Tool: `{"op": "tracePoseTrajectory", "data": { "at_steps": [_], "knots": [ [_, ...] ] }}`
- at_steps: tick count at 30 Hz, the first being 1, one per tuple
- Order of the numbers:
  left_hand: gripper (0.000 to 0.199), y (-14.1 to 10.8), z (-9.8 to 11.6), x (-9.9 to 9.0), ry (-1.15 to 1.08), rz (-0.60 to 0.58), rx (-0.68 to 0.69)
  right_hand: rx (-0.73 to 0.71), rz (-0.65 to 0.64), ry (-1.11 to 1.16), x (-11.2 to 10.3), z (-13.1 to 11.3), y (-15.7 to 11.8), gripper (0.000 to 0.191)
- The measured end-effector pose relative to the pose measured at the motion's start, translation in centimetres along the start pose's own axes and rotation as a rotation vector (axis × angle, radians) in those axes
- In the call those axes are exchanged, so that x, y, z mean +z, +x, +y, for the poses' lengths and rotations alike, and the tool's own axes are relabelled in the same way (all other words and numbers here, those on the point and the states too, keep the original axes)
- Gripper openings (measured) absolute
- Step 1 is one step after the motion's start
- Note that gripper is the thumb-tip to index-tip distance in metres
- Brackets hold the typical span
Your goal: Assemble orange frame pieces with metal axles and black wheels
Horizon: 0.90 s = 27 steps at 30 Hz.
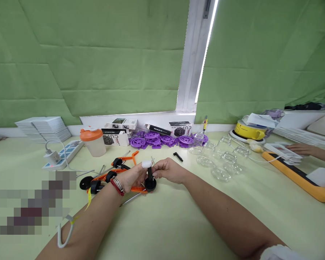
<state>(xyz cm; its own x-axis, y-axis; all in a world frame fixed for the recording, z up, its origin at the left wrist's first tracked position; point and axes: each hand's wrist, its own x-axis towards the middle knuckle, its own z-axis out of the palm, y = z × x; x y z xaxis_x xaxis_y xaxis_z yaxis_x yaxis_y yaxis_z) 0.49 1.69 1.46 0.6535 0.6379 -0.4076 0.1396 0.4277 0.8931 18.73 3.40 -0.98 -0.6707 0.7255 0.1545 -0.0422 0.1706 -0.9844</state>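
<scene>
My left hand [134, 177], with a bracelet at the wrist, is closed round a black part [150, 182] that has a round cup-shaped base and an upright stem. A small white piece [146, 164] shows at the top of the stem, by the left fingertips. From the right, my right hand [169, 170] pinches at the stem; whether it also grips something thin is too small to tell. Orange and black tool-like parts [105, 175] lie under and left of my left hand. A screwdriver [130, 199] rests just in front.
Purple plastic parts [166, 140] and boxes [119, 139] line the back. Clear glass-like pieces [220, 173] stand right of centre, beyond a small black piece [178, 156]. An orange-lidded cup [95, 141] is back left. Another person's hand [303, 148] touches white items at far right.
</scene>
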Motion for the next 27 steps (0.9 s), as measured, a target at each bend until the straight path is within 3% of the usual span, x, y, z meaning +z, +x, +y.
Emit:
{"op": "tracePoseTrajectory", "data": {
  "at_steps": [5, 8, 11, 14, 16, 19, 21, 23, 27],
  "knots": [
    [0.064, -0.3, 0.3, 0.5, 0.008, 0.021, -0.019, 0.003, 0.022, 0.008, 0.2, 0.1, 0.1, 0.022],
    [0.062, -0.3, 0.4, 0.9, -0.025, 0.079, 0.049, 0.016, 0.165, -0.074, 0.1, -0.9, -0.1, 0.025],
    [0.057, -0.2, 0.3, 1.5, -0.098, 0.187, 0.326, 0.121, 0.308, -0.13, 0.1, -2.9, -0.9, 0.036],
    [0.055, 0.0, 0.0, 2.3, -0.031, 0.33, 0.71, 0.205, 0.181, 0.038, 0.6, -4.6, -1.7, 0.05],
    [0.066, 0.1, -0.4, 2.8, 0.191, 0.421, 0.896, 0.223, 0.108, 0.149, 1.2, -5.3, -2.1, 0.053],
    [0.1, 0.2, -1.2, 3.1, 0.597, 0.548, 1.059, 0.196, 0.093, 0.166, 2.1, -5.5, -2.2, 0.04],
    [0.111, 0.2, -1.6, 3.1, 0.73, 0.587, 1.086, 0.178, 0.109, 0.083, 2.3, -5.3, -2.1, 0.03],
    [0.109, 0.2, -1.7, 3.0, 0.706, 0.607, 1.059, 0.142, 0.153, -0.103, 2.1, -4.9, -2.0, 0.022],
    [0.063, 0.3, -1.5, 2.5, 0.508, 0.702, 0.857, -0.01, 0.237, -0.784, 1.8, -3.5, -1.7, 0.013]
  ]
}}
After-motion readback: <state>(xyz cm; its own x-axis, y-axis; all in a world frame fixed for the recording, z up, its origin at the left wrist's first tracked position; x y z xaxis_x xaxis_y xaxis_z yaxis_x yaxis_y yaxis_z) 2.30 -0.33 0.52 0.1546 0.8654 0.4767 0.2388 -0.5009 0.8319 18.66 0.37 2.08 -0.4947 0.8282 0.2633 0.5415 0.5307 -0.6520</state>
